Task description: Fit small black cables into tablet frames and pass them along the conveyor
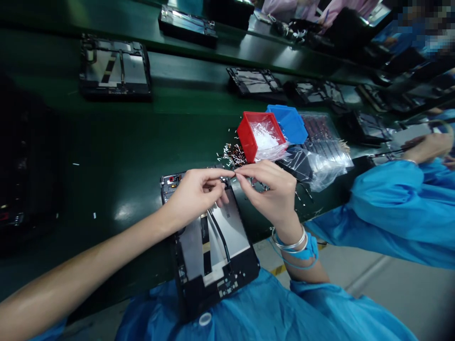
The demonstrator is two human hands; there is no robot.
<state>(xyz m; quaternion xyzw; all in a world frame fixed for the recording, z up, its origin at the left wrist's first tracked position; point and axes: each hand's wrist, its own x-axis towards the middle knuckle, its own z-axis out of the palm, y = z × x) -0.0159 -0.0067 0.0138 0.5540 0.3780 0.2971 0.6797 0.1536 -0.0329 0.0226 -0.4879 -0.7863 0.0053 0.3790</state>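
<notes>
An open tablet-like device (235, 222) leans at the table's front edge over my lap, its silver plate, dark cable and black lower end showing. My left hand (194, 196) is above its top end, index finger stretched to the right and the other fingers curled. My right hand (270, 187) meets that fingertip with thumb and index finger pinched together. Whatever is between the fingertips is too small to make out. Just beyond them lies a loose pile of tiny white and dark pieces (232, 154), beside a red bin (248, 137) holding white slivers in clear plastic.
Behind the red bin is a blue bin (293, 125), with clear plastic bags (320, 163) to its right. Similar open devices (115, 68) lie along the green bench (170, 128). At right, a co-worker's blue sleeve (394, 203) and hand (428, 148) are close by.
</notes>
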